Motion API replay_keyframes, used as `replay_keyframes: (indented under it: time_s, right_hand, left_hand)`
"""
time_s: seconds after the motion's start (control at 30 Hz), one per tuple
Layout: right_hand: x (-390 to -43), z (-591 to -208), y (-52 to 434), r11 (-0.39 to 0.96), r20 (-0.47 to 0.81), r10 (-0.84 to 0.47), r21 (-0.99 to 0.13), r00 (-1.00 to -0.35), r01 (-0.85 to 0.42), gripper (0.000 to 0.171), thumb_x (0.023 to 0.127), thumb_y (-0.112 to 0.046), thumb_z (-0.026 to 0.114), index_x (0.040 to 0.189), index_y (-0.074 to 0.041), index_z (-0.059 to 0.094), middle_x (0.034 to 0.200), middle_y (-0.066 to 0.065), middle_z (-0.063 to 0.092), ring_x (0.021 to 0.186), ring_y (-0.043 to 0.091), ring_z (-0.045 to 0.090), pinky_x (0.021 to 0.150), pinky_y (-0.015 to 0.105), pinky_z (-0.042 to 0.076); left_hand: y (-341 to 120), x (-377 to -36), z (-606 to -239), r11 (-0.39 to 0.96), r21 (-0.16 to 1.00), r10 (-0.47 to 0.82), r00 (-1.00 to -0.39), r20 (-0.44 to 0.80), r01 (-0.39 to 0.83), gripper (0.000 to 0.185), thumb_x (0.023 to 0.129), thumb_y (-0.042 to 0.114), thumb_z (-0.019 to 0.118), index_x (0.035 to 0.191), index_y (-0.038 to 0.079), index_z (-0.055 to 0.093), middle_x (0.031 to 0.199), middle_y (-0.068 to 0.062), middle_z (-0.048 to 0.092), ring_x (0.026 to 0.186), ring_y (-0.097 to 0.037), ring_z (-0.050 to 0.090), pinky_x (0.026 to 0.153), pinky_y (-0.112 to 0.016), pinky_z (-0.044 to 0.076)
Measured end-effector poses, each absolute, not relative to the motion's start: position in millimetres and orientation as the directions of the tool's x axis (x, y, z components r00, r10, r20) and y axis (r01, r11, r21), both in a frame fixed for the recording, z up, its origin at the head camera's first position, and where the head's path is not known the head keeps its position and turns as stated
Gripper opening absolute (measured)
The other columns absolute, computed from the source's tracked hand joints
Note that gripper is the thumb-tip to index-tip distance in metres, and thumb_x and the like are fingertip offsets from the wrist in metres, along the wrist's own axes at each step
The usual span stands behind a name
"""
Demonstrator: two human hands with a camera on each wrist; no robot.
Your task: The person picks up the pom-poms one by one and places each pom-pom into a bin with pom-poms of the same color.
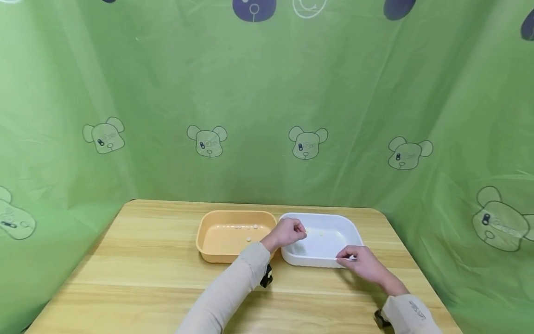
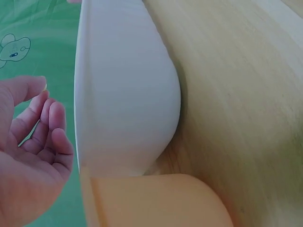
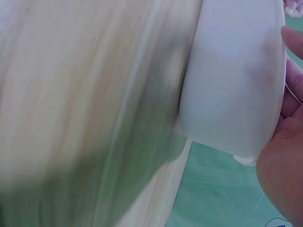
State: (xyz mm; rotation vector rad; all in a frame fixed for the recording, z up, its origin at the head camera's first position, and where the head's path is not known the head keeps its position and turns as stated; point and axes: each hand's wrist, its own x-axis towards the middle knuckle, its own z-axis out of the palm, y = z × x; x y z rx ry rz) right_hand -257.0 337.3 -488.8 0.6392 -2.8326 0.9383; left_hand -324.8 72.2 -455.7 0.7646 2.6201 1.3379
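Observation:
My left hand (image 1: pixel 289 232) is over the left part of the white tray (image 1: pixel 306 263), thumb and index fingertips together. Between those tips a sliver of a small pale-yellow piece (image 2: pixel 45 88) shows in the left wrist view; its kind is too small to tell. With thumb and fingers on either side of the tray's near wall, my right hand (image 1: pixel 362 264) grips the rim close to the front right corner. At least one small yellowish piece (image 1: pixel 321 234) lies inside the white tray. My left fingers (image 2: pixel 56 113) are loosely curled below the pinch.
An orange tray (image 1: pixel 217 258) stands directly left of the white one, their sides touching or nearly so. Several small whitish round pieces (image 1: pixel 255 227) lie in it. Both trays are on a wooden table (image 1: pixel 137 264), with a green patterned curtain (image 1: pixel 258 176) behind and at both sides.

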Motion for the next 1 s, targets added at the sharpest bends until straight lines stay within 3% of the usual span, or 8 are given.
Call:
replay_keyframes:
  time_s: [1.0]
  right_hand:
    - [-260.0,-483.4,330.2,0.695,0.192,-0.403,-0.573,-0.895,-0.435,0.005,0.087,-0.02,0.068,0.085,-0.015,0.071,0.083,-0.011,0.064,0.079,0.008,0.057,0.074,0.031,0.047]
  left_hand:
    - [58.2,-334.0,-458.5,0.545,0.777,0.351,-0.927,0.128,0.314,0.014,0.083,0.002,0.064,0.096,0.002,0.068,0.085,-0.002,0.065,0.08,-0.012,0.06,0.071,-0.019,0.049]
